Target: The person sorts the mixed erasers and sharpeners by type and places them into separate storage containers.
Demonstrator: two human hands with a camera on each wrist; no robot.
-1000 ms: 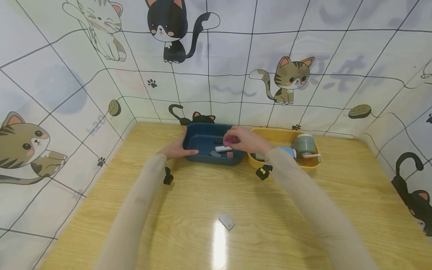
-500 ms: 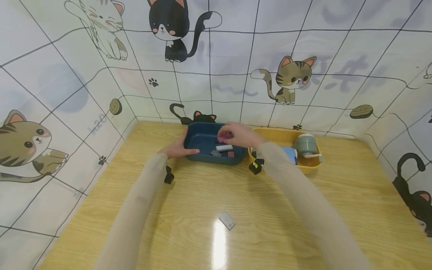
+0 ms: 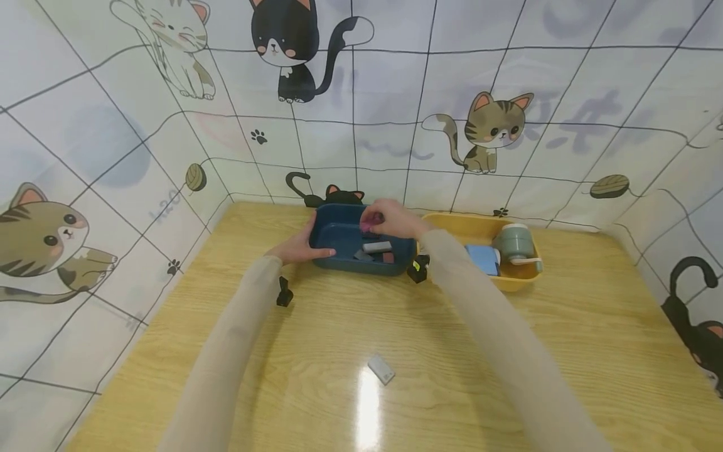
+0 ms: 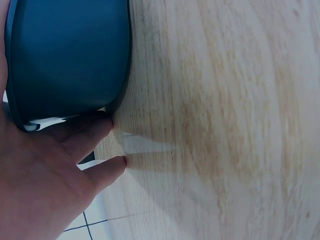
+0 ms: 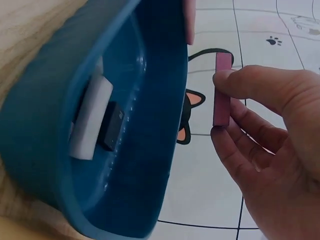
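A dark blue plastic bin stands at the back of the table. My left hand grips its left end, thumb near the front rim; in the left wrist view its lower fingers lie beside the outer wall. Above the bin's back right part, my right hand pinches a small flat pink block between thumb and fingertips, apart from the bin wall. Inside the bin lie a white block, a grey piece, a reddish block and a black block.
Right of the blue bin is a yellow bin holding a blue item, a grey-green container and a white-handled item. A small white block lies at the table's front. Cat-printed cloth rises behind.
My right hand has moved left and slightly back over the blue bin, still pinching the pink block. The left hand stays on the bin. The view has shifted slightly.
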